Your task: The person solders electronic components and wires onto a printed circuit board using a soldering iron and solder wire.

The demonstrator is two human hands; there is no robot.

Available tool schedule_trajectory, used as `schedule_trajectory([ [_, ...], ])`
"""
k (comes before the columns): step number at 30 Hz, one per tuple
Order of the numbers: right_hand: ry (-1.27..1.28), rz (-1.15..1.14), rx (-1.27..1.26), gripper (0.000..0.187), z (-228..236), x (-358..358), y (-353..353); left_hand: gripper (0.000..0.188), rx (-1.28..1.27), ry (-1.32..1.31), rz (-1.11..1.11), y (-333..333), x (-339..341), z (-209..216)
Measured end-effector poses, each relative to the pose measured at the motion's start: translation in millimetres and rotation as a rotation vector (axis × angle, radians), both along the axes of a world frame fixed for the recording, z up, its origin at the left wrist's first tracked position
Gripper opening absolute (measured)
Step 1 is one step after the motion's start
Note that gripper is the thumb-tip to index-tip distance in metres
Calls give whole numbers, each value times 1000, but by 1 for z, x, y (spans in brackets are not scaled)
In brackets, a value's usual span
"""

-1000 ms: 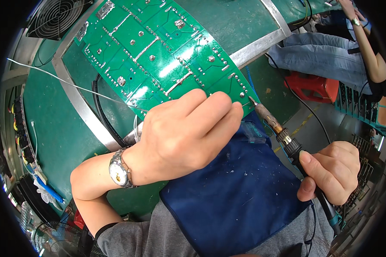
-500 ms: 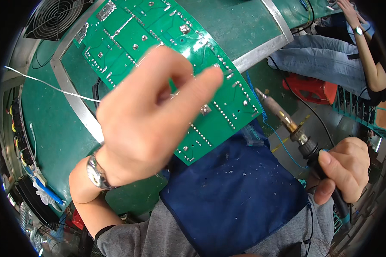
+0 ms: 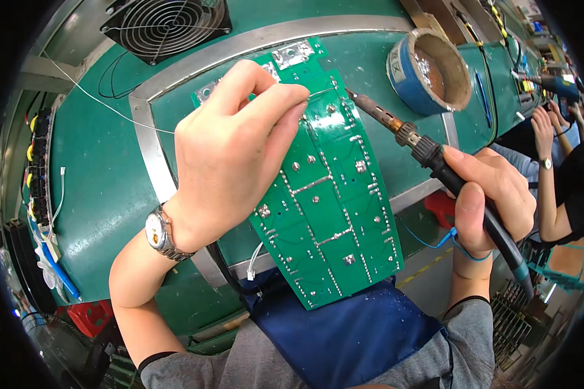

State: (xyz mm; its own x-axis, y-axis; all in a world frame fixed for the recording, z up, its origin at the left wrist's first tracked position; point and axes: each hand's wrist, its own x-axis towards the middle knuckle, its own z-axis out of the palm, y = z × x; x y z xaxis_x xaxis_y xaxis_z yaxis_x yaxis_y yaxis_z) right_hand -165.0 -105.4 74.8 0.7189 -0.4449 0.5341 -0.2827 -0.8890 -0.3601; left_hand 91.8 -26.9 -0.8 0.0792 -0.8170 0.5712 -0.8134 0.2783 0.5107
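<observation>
A long green circuit board [image 3: 318,214], solder side up, lies in front of me, its near end over my dark blue apron [image 3: 357,337]. Above its far part my left hand [image 3: 233,142] pinches a thin solder wire [image 3: 321,93] between thumb and index finger, and a short end sticks out to the right. My right hand [image 3: 493,201] is wrapped round the black handle of a soldering iron [image 3: 428,149]. The iron's tip is by the board's far right edge, close to the wire's end; whether it touches the board I cannot tell. My left hand hides part of the board.
At the far right of the green bench [image 3: 104,214] stands a round blue-sided tub [image 3: 402,81]. A black fan [image 3: 172,26] with a wire guard is at the far left. Black connectors with cables [image 3: 39,162] line the left edge. Another person's hand [image 3: 542,129] shows at right.
The view has shifted, bringing the blue tub into sight. My right hand has brought the iron up to the board's far right edge. My left fingers now pinch the wire above the board's far part.
</observation>
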Motion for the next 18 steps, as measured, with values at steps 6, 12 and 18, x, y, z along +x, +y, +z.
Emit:
schedule_trajectory([
  [6, 52, 50, -12, 21, -4, 18, -13, 20, 48, 3, -23, -5, 5, -9],
  [12, 129, 103, -57, 27, -1, 22, -4, 23, 50, 15, -56, -5, 2, -12],
  [18, 37, 51, -98, 21, -2, 19, -4, 25, 10, 5, -32, -2, 4, -7],
])
